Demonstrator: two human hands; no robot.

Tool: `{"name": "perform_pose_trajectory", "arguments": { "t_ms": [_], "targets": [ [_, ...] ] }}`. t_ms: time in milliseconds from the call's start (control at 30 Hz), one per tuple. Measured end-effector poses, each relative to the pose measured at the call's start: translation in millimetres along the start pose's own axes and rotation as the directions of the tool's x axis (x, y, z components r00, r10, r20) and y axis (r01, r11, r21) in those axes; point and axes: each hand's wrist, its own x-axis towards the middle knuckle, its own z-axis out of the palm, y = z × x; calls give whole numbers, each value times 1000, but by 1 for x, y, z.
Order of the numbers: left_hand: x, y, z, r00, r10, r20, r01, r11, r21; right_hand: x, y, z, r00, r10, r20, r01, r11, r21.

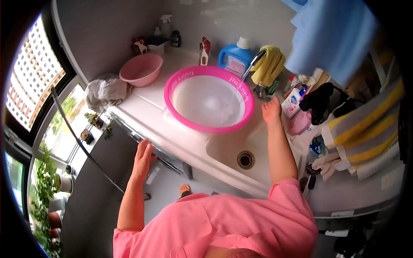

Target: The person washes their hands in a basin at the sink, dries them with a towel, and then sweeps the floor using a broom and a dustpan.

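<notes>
A white basin with a pink rim (172, 105) holds water and rests over the sink's edge. Water runs into it in a thin stream from a faucet (259, 56) with a yellow cloth (269, 66) draped over its neck. At the faucet's base, my right hand (272, 112) is at the small metal faucet handle (266, 96), its fingers closed at the handle's end. My left hand (143, 158) holds nothing; its fingers stretch out near the counter's front edge, left of the basin.
A pink basin (140, 71) and a grey cloth (105, 92) lie at the left. Behind the basin stands a blue detergent jug (238, 56). Bottles and cloths crowd the right, with a striped towel (365, 129). Blue fabric (331, 38) hangs overhead. The sink drain (245, 160) shows below.
</notes>
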Motion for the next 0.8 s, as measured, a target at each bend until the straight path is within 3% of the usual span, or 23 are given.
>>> {"name": "perform_pose_trajectory", "arguments": {
  "t_ms": [133, 200, 267, 300, 400, 533, 633, 800],
  "targets": [
    [83, 45, 29, 990, 65, 129, -62, 998, -30, 35, 6, -10, 999, -33, 42, 35, 999, -41],
    [119, 49, 48, 994, 85, 74, -89, 994, 56, 37, 3, -3, 997, -29, -67, 27, 999, -28],
    [140, 57, 66, 998, 66, -11, -66, 997, -36, 46, 1, -3, 992, -10, -126, 11, 1000, 5],
    [142, 55, 73, 997, 44, -60, -49, 995, -83, 46, -2, 0, 990, -19, -137, 21, 1000, 11],
    [144, 58, 84, 998, 34, 44, -23, 973, -231, 54, -13, 6, 996, -32, -85, 35, 999, 33],
    [152, 55, 80, 983, -155, 101, 170, 972, -161, 58, -17, 8, 993, -9, -116, 19, 996, 84],
    [148, 59, 83, 988, -117, 98, 139, 954, -266, 54, -18, 8, 996, -3, -87, 9, 998, 66],
    [151, 53, 81, 988, -120, 97, 140, 963, -231, 58, -18, 4, 998, 2, -57, 2, 997, 78]
  ]
}}
